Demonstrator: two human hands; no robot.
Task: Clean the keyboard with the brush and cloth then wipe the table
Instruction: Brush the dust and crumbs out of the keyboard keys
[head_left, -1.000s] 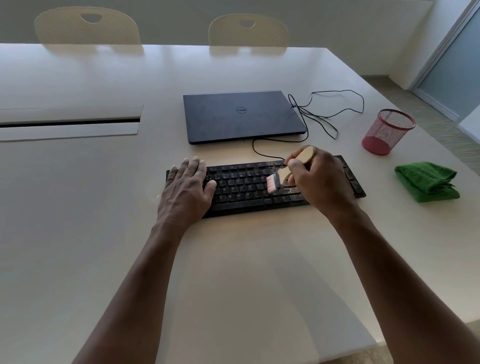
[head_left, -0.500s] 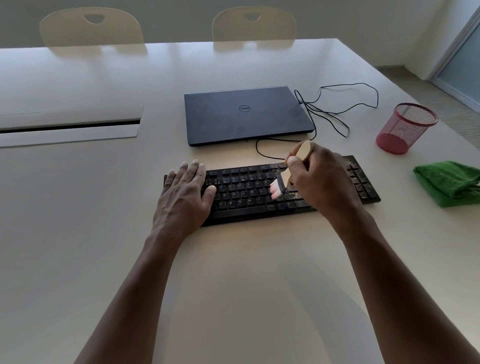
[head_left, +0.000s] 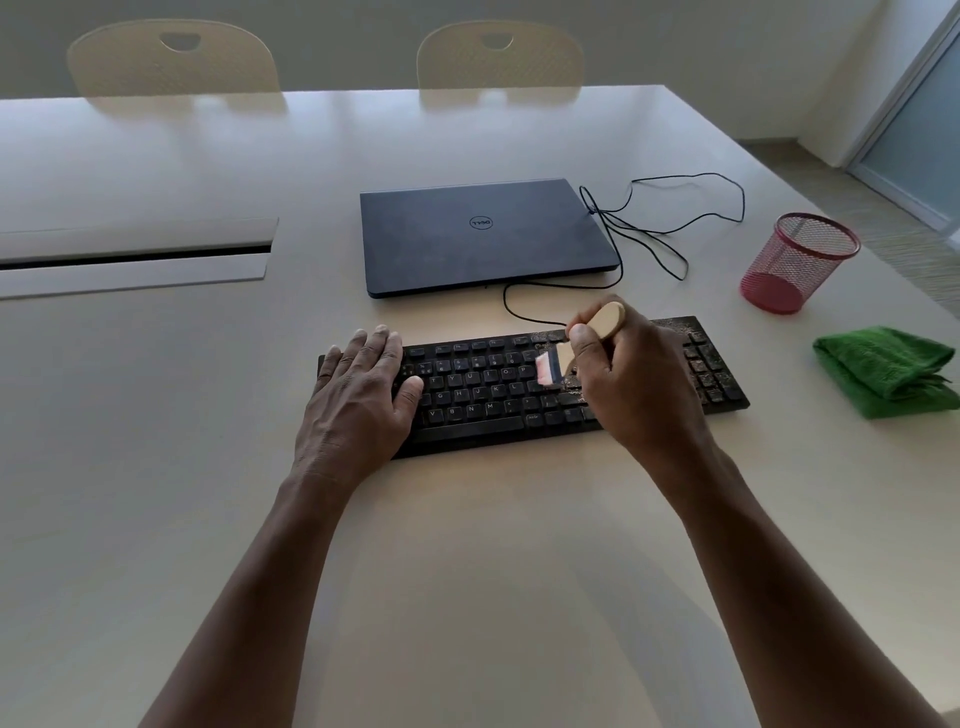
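Black keyboard (head_left: 483, 395), right part seemingly hand-hidden

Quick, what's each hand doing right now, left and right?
Left hand: open, flat on the keyboard's left end.
Right hand: grips the wooden-handled brush, bristles on the keys.

Black, debris-flecked plastic keyboard (head_left: 493, 395) lies flat on white table (head_left: 467, 571); wooden-handled brush (head_left: 566, 353) bristles on keys; folded green cloth (head_left: 888, 369) right.
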